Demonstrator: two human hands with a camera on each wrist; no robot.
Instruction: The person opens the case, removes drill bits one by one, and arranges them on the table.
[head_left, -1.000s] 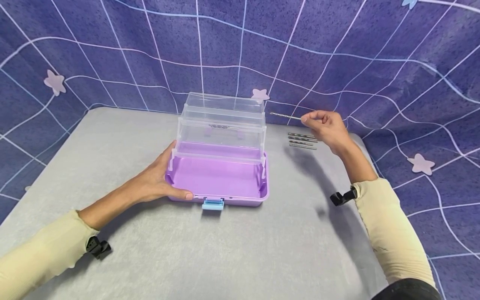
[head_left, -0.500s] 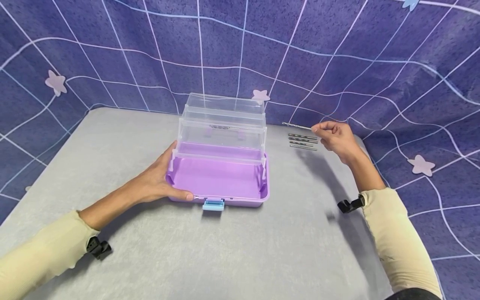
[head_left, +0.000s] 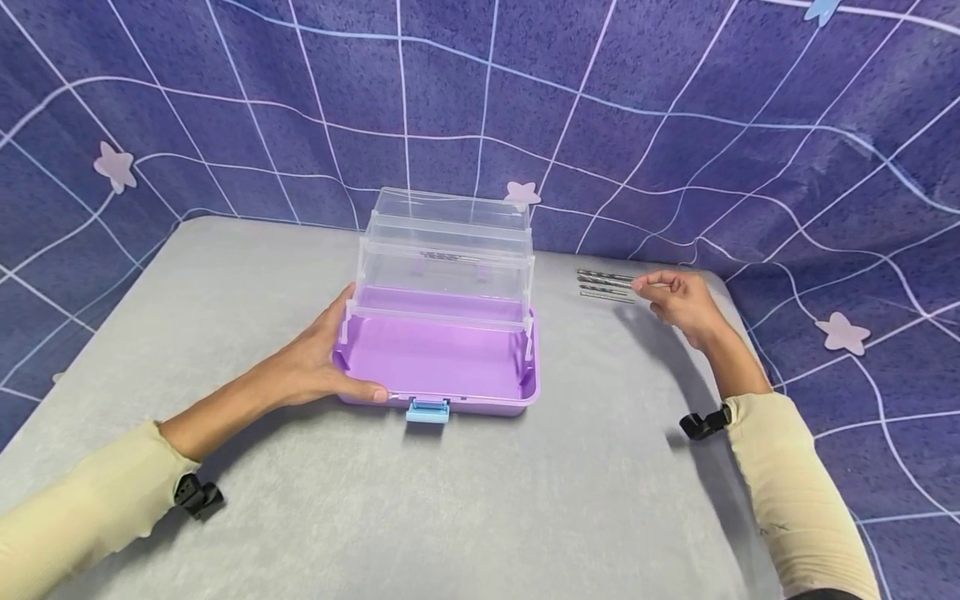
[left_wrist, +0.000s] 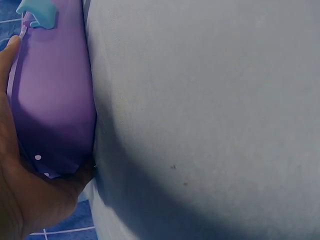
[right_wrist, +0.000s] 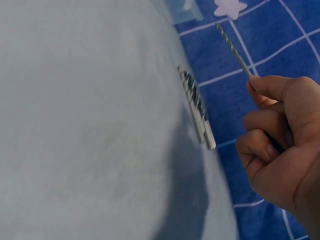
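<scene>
Drill bits of silvery, spiral-fluted metal lie in a row on the grey worktop, just left of the fingertips of my right grip, as the head view has it. My right thumb and forefinger are pinched together; from here, what they hold blends into the row. Well to the left, my left grip spans the left end of the purple plastic toolbox, thumb along its front rim beside the pale blue latch. Clear plastic trays rise beyond that thumb, with a few more bits showing through them.

Left wrist view: my left grip wraps the toolbox's end wall. I judge it light, stiff and inclined to slide, so the rim and corner are the places to brace it; the trays would probably flex.

Right wrist view: one slim fluted bit is pinched by its plain shank, tip pointing away from my hand, apart from the row. I expect it hard, rigid and light, slippery along the smooth shank, likely sharp on the flutes, so the shank is where to hold it.
</scene>
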